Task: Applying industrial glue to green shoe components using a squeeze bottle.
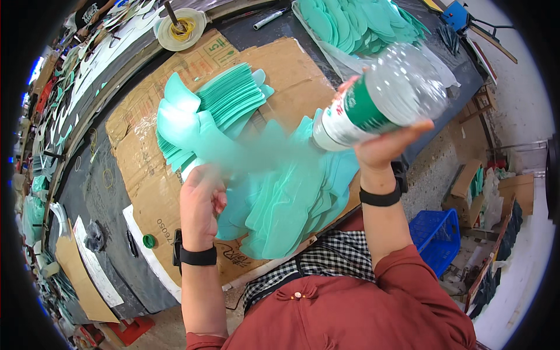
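Head view: seems midway, with thin mint-green curved sheets [230,93] stacked at left, loose sheets [291,204] nearer. With raised right hand [382,147], at right, wraps fingers around a tilted clear plastic bottle [408,84] with green-white label [366,106]. With bent left hand [201,195], curls fingers beside a blurred green sheet [251,153]; cannot tell if pinching.

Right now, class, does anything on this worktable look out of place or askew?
Yes, two things. The loose pile of green pieces is askew, its edges uneven, unlike the neater stack beyond. A green cap lies alone near the cardboard's left edge, away from the tilted bottle in the right hand.
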Demonstrator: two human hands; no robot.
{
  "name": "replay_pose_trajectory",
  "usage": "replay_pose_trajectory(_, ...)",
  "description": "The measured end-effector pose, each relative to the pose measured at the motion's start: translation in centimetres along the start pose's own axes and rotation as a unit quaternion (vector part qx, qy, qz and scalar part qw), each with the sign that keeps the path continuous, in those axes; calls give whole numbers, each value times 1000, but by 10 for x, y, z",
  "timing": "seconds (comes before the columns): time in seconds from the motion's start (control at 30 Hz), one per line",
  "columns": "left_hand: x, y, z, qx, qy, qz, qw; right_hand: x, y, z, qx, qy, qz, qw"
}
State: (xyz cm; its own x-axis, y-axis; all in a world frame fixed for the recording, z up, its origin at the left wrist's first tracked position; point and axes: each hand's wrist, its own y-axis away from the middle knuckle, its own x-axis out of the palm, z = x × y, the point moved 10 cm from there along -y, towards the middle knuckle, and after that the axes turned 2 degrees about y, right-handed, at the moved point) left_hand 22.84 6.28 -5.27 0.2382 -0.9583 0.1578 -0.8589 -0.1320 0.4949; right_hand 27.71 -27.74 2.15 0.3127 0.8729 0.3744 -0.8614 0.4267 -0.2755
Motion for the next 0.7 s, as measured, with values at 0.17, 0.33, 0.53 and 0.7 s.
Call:
replay_pose_trajectory(0.17,-4,-13,-1,20,20,6,1000,41,49,23,28,-183,235,954)
replay_pose_trajectory(0.33,-25,-8,-11,70,19,-21,997,114,142,43,-27,-71,491,868)
replay_pose_trajectory(0.53,-66,11,-26,110,3,-78,991,135,173,38,-21,-46,480,876)
replay_pose_trajectory(0.7,-94,28,-27,135,31,-86,987,52,54,31,-6,36,89,995)
